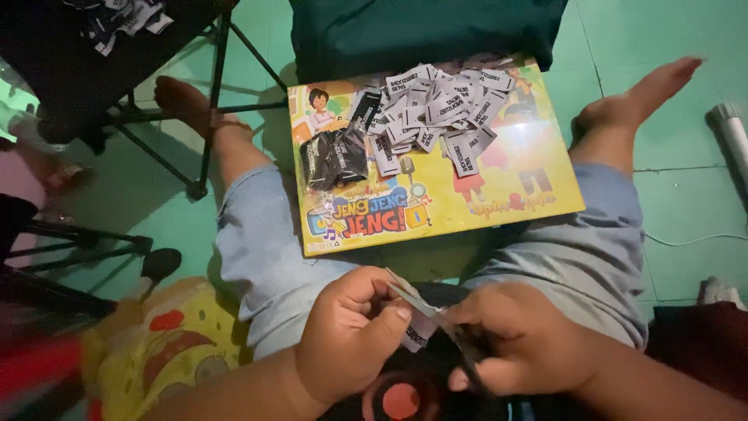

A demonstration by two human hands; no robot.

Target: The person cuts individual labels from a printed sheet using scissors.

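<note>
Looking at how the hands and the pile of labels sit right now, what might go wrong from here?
The scissors in the right hand cut close to the left hand fingers pinching the label; a nick seems possible. The loose label pile sits on a yellow box between the legs; a knee shift might scatter it.

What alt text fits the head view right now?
Left hand pinches a small printed label that the right hand snips with scissors; ahead, a yellow box holds a heap of cut labels.
</note>
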